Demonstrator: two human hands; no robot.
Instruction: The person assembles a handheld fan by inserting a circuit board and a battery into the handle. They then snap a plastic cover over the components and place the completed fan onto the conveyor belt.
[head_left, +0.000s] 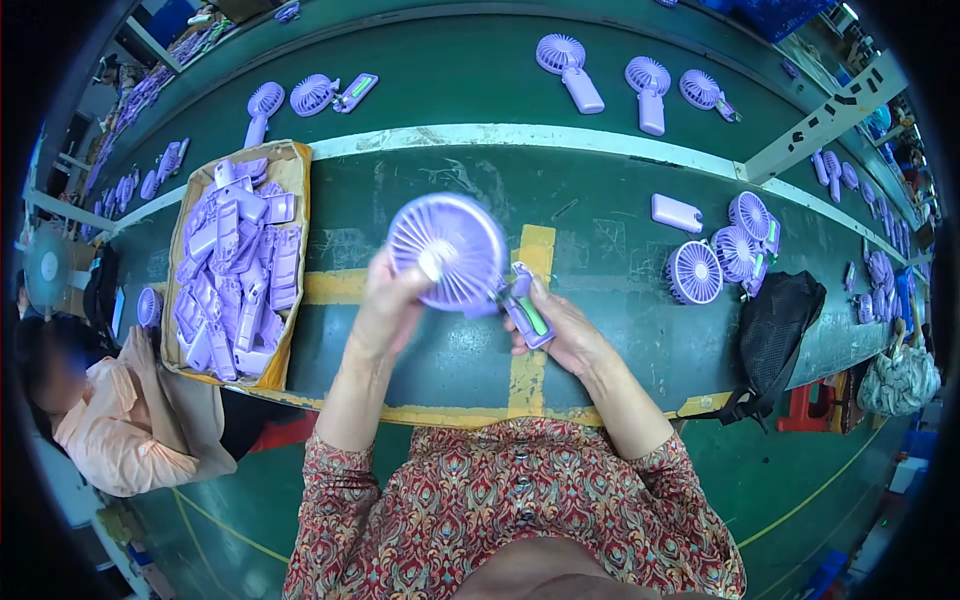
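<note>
A purple handheld fan (447,250) is held between my two hands above the green table. My left hand (392,300) grips the round slatted head at its left side, with the thumb on the front. Closed around the fan's handle, my right hand (565,325) holds its lower right end. The handle lies opened and shows a green cell (531,316) inside. The fan head and left hand are slightly blurred by motion.
A cardboard box (298,215) full of purple casing parts stands left. Several fans (693,272), a loose cover (677,213) and a black bag (778,330) lie right. More fans (572,72) sit beyond a white rail (450,135). A co-worker (130,420) sits at left.
</note>
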